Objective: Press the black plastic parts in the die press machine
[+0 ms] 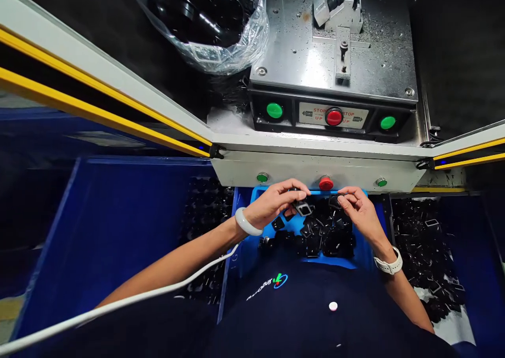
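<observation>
Over a blue bin full of black plastic parts, both of my hands are raised near the machine's front panel. My left hand, with a white ring at the wrist, pinches a small black part that shows a light rectangular edge. In my right hand, which wears a white watch, another black part sits between thumb and fingers. The two held parts are apart. Their exact kind cannot be made out.
Ahead, a metal machine bed carries a clamping fixture and scattered dark chips. Green and red buttons line its front. A clear bag of black parts stands at left. Yellow-striped posts flank the opening. A white cable crosses my left arm.
</observation>
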A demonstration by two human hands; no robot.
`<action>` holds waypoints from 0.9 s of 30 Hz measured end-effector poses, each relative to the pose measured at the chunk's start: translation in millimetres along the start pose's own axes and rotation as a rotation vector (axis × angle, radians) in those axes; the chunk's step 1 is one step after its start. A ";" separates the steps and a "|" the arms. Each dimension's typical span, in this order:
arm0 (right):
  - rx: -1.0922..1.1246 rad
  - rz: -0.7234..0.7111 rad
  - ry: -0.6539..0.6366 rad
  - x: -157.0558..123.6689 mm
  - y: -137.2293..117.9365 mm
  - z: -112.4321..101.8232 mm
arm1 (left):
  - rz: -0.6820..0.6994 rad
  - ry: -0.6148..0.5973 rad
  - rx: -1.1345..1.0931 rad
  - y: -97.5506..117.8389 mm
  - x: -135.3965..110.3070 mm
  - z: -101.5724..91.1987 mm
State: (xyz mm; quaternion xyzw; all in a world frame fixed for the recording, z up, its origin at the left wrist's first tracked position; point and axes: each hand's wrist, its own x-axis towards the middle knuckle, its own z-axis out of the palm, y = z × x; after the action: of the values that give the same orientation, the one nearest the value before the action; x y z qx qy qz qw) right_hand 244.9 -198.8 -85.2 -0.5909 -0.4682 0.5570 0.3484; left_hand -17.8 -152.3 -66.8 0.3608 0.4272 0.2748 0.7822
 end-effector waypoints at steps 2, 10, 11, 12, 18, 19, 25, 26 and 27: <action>0.008 0.001 0.016 0.9 -1.3 0.8 | -0.036 0.073 -0.128 9.5 5.8 1.3; 0.003 -0.007 0.110 2.9 0.9 1.1 | -0.009 0.102 -0.416 9.8 22.1 -7.1; -0.005 -0.020 0.144 3.4 -2.0 1.7 | 0.009 0.102 -0.395 9.4 21.8 -6.6; -0.009 -0.038 0.180 4.0 -6.4 2.8 | 0.025 0.104 -0.360 9.6 21.4 -5.3; 0.030 -0.154 0.272 12.4 -47.5 24.3 | 0.102 0.054 -0.021 25.5 18.6 11.8; 0.030 -0.168 0.271 14.9 -53.0 28.3 | 0.118 0.051 0.063 30.2 18.2 14.7; 0.045 -0.157 0.212 30.0 -71.1 33.0 | 0.299 0.164 0.614 49.2 23.8 22.4; 0.059 -0.137 0.192 31.7 -73.4 31.7 | 0.351 0.187 0.661 48.8 26.7 22.0; 0.068 -0.124 0.177 33.4 -75.9 30.3 | 0.421 0.207 0.705 47.7 30.3 21.0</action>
State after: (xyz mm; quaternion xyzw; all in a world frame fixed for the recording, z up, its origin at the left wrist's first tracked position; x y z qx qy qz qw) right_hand 200.5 -146.5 -29.6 -0.5953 -0.4522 0.4957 0.4421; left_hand 9.3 -108.8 -35.0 0.6560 0.4884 0.3004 0.4908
